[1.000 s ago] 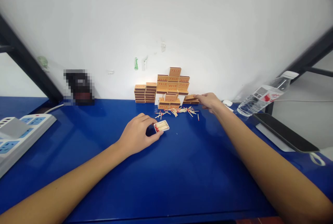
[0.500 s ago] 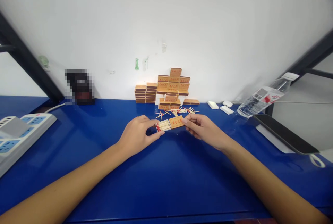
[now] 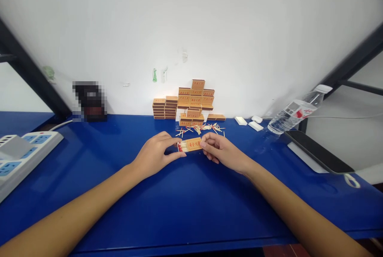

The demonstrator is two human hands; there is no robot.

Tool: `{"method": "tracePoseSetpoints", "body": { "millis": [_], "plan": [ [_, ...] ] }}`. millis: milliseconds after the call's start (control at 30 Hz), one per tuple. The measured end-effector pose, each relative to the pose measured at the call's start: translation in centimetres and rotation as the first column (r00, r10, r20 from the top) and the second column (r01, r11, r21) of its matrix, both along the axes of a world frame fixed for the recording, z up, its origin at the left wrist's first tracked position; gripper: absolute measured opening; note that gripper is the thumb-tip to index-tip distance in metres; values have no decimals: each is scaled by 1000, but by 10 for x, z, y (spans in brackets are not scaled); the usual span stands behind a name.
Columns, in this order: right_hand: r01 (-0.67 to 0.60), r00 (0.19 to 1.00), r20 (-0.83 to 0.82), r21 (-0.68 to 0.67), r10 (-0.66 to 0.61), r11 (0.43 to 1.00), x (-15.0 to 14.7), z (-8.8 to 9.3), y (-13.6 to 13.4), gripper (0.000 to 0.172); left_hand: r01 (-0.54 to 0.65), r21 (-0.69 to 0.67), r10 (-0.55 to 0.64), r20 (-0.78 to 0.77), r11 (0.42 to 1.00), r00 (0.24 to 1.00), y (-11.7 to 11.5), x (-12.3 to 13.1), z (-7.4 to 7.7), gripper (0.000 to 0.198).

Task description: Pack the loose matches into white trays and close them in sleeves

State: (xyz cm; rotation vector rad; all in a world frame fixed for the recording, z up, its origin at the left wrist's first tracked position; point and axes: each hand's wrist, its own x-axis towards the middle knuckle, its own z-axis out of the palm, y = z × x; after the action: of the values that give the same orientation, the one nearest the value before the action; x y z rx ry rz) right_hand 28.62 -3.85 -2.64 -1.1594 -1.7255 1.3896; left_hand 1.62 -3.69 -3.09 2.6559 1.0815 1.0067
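Note:
Between thumb and fingers, my left hand [image 3: 155,151] grips a white matchbox tray [image 3: 182,146] filled with red-tipped matches. My right hand [image 3: 223,151] pinches the right end of the orange matchbox sleeve [image 3: 194,144], which has red characters on it. The sleeve covers the right part of the tray, while the match heads show at its left end. Just behind the hands lie loose matches [image 3: 197,129] in a scattered heap. Beyond them, orange matchboxes [image 3: 196,99] are stacked in a stepped pile against the wall, with two lower stacks [image 3: 159,109] to the left.
On the blue table [image 3: 179,209], a white power strip [image 3: 26,153] sits at the left. A tilted water bottle [image 3: 296,109], a dark phone-like slab [image 3: 320,151] and small white items [image 3: 241,120] are at the right. A pixelated dark object [image 3: 91,101] stands back left.
The sleeve has moved left over the tray with my right hand, covering more of the matches. My left hand still grips the tray. The whole view has shifted slightly.

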Motion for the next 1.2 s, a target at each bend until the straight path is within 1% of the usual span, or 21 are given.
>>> {"method": "tracePoseSetpoints", "body": {
  "millis": [67, 133, 200, 267, 333, 400, 500, 667, 767, 900, 967, 1033, 1067, 1133, 1167, 1200],
  "plan": [
    [5, 1000, -30, 24, -4, 1000, -6, -2, -3, 47, 22, -7, -21, 45, 1000, 999, -1, 1, 0, 41],
    [-17, 1000, -6, 72, 18, 997, -13, -4, -9, 49, 30, -12, -29, 96, 999, 995, -2, 1, 0, 43],
    [-50, 997, 61, 152, 41, 987, -20, -5, -15, 46, 32, -14, -30, 135, 999, 990, -1, 1, -1, 44],
    [-64, 990, 138, 248, 30, 967, -25, -5, -21, 45, 38, -25, -34, 148, 999, 988, 0, 0, -1, 47],
    [-70, 980, 200, 324, 4, 943, -29, -5, -25, 48, 44, -43, -37, 149, 998, 988, 1, 0, -1, 50],
    [-68, 974, 226, 364, -17, 929, -30, -4, -27, 52, 45, -69, -35, 146, 997, 989, 1, 0, -2, 55],
    [-58, 975, 222, 381, -30, 923, -31, -3, -28, 55, 34, -93, -23, 121, 995, 992, 1, 1, -4, 56],
    [-70, 971, 236, 369, -21, 927, -31, -3, -28, 59, 40, -122, -38, 19, 992, 999, 1, 1, -2, 48],
    [-67, 968, 248, 381, -32, 922, -31, -4, -27, 59, 20, -141, -19, 13, 990, 1000, -2, 5, 1, 46],
    [-49, 971, 234, 383, -46, 922, -29, -3, -26, 59, 19, -122, -20, -12, 992, 1000, -7, 12, 5, 43],
    [-53, 976, 215, 378, -32, 924, -28, -2, -25, 61, 23, -92, -26, -31, 995, 999, -2, 8, 12, 42],
    [-41, 977, 207, 383, -43, 923, -25, -3, -22, 66, -14, -37, 12, -62, 999, 998, 12, -4, 25, 39],
    [-25, 974, 215, 394, -65, 919, -22, -4, -20, 68, -69, -5, 68, -73, 998, 995, 22, -13, 33, 36],
    [9, 959, 252, 430, -129, 903, -16, -8, -14, 68, -231, 50, 235, -100, 972, 967, 47, -32, 52, 34],
    [20, 949, 273, 448, -158, 894, -13, -10, -10, 66, -327, 86, 336, -124, 941, 934, 60, -41, 61, 35],
    [28, 940, 290, 464, -181, 886, -9, -12, -6, 62, -395, 125, 411, -154, 910, 898, 73, -49, 69, 36]
  ]
}}
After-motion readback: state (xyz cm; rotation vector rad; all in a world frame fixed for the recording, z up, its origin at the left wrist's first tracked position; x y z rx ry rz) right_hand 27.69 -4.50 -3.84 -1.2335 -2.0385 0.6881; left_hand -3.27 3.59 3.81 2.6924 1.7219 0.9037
